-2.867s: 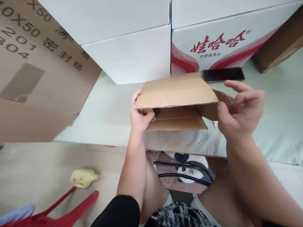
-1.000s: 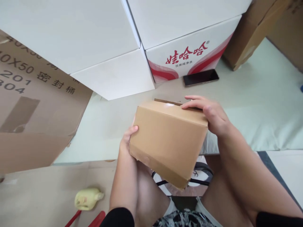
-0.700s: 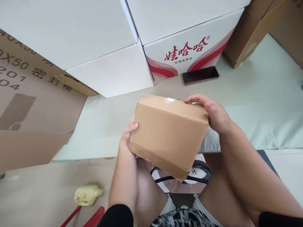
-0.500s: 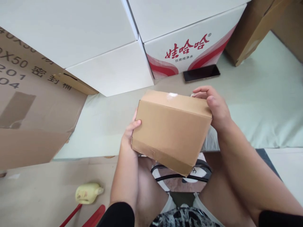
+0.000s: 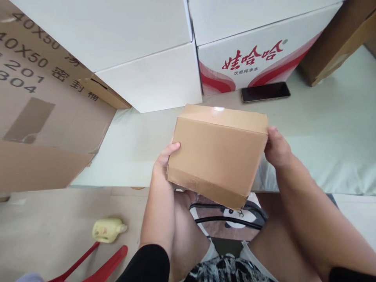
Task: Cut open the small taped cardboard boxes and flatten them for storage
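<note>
A brown cardboard box (image 5: 219, 152) is held tilted above my lap, at the front edge of the green-covered surface. My left hand (image 5: 167, 158) grips its left side, thumb on the near face and the other fingers hidden behind. At the box's right side, my right hand (image 5: 277, 147) presses against the upper right edge; most of its fingers are out of sight behind the box. A small shiny piece of tape (image 5: 218, 110) shows on the top flap.
Beyond the box stand white cartons (image 5: 152, 78) and a red-and-white carton (image 5: 252, 62), with a phone (image 5: 266, 92) before it. A large brown carton (image 5: 53, 129) is at left. On the floor lie a yellow bottle (image 5: 108, 230) and red bars (image 5: 110, 264).
My right hand has moved from the box's top right corner down to its right side, its fingers now behind the box. The whole view has shifted slightly.
</note>
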Motion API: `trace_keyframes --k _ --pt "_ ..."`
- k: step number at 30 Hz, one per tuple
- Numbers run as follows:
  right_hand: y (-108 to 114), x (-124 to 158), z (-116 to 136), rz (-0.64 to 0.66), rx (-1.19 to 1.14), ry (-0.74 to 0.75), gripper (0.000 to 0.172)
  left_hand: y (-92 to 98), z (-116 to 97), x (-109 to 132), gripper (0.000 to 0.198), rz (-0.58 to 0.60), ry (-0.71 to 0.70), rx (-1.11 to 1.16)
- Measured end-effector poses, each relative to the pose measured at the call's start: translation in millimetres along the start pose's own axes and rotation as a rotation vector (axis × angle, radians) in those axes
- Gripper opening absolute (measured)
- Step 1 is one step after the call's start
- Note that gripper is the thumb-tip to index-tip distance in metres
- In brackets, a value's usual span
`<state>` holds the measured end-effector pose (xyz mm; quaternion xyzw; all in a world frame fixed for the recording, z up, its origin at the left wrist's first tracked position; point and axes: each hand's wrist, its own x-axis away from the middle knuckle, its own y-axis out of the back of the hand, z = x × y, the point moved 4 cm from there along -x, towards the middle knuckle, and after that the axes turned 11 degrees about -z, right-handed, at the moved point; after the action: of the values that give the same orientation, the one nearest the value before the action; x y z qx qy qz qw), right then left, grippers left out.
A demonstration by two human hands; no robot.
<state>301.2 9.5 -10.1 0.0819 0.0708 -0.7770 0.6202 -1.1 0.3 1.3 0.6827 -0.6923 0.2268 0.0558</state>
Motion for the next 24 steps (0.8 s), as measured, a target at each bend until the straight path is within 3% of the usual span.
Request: trace_keyframes --k 4,9,12,16,19,24 --pt "-1 3 -6 -0.083 -0.066 -0.075 0.063 3.0 5 0 0.069 0.101 0.03 -0.035" --pt "0 2 5 -0.223 -0.141 -0.03 0.053 2.4 9 -6 0.085 0.108 -0.019 0.014" --pt "3 -1 10 -0.304 -0.173 -0.01 0.05 0.1 9 -10 0.075 0.114 -0.052 0.041" --pt "-4 -3 7 -0.167 -0.167 -0.145 0.044 1.2 3 -15 0.047 0.038 -0.142 0.069" --pt "-14 -1 9 -0.038 -0.185 -0.231 0.048 -1.5 -1 -16 0.049 0.005 -0.165 0.047" --pt "-23 6 20 0.099 -0.219 -0.356 0.045 -13.5 0 -3 0.055 0.09 -0.065 -0.063"
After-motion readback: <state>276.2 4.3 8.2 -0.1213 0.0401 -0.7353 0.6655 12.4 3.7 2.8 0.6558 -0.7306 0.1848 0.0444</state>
